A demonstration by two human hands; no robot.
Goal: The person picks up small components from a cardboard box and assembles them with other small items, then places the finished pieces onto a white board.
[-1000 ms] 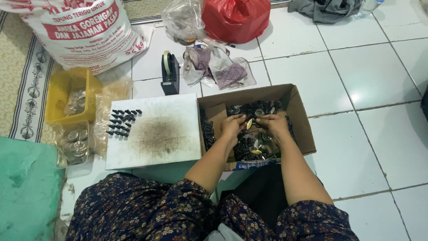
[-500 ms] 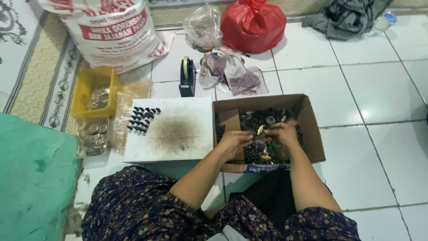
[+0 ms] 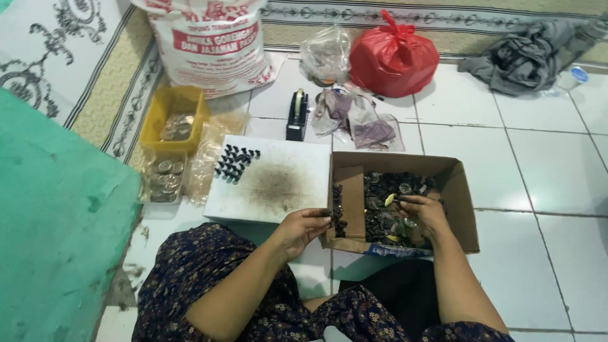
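A brown cardboard box (image 3: pixel 456 190) full of small dark pieces sits on the tiled floor in front of me. My right hand (image 3: pixel 423 214) is inside it, fingers spread over the dark pieces (image 3: pixel 386 209). My left hand (image 3: pixel 305 227) is at the box's left edge, fingers closed around a few dark pieces. Left of the box lies a white board (image 3: pixel 278 180), stained dark in the middle, with rows of small dark pieces (image 3: pixel 234 161) lined up at its far left corner.
A yellow tub (image 3: pixel 172 117) and clear bags of round metal parts (image 3: pixel 163 180) lie left of the board. A tape dispenser (image 3: pixel 296 114), a printed white sack (image 3: pixel 212 44), a red plastic bag (image 3: pixel 392 60), crumpled plastic bags (image 3: pixel 358 117) and grey cloth (image 3: pixel 522 60) lie beyond. A green mat (image 3: pixel 50 215) is at left.
My left hand has come out of the box to its left edge, holding dark pieces. My right hand stays in the box. The camera view has shifted.
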